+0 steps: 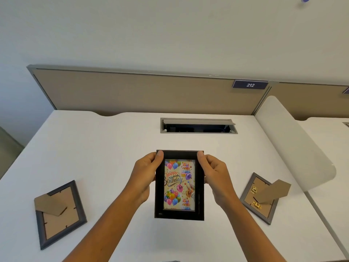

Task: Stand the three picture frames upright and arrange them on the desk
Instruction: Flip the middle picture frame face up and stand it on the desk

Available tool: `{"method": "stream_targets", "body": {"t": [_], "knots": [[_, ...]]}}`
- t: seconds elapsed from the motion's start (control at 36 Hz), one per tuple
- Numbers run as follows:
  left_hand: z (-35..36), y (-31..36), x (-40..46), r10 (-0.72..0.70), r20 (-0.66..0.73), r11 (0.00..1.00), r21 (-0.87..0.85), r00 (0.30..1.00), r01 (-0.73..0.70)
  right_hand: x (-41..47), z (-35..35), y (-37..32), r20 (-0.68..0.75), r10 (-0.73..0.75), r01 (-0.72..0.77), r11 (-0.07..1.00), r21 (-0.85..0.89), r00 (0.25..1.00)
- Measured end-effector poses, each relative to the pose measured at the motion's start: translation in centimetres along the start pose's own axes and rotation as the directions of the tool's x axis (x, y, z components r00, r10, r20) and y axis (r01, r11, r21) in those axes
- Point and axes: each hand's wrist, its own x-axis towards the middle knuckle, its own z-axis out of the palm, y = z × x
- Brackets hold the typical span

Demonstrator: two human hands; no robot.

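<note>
Both hands, left (pixel 144 178) and right (pixel 217 176), grip the glossy black frame (pixel 179 185) by its side rails, above the smooth white bench (pixel 113 148). Two grey frames lie face down, cardboard backs up, at eight o'clock (pixel 59 214) and three o'clock (pixel 261 198).

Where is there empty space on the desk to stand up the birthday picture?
The widest bare patch lies between the black frame and the cable hatch. The far left corner of the desk is free too. The near sides are crowded: a face-down frame on the left and another on the right.
</note>
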Motion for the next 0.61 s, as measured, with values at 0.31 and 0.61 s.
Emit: {"method": "stream_targets", "body": {"t": [0.31, 0.61], "knots": [[1.7, -0.5, 0.5, 0.048, 0.061, 0.999, 0.008, 0.997, -0.048, -0.4, -1.3, 1.5, 0.222, 0.225, -0.230, 0.973, -0.002, 0.949], [3.0, -1.9, 2.0, 0.043, 0.130, 0.997, 0.065, 0.991, -0.051, -0.1, -2.0, 3.8, 0.170, 0.330, -0.357, 0.920, 0.163, 0.928]]}}
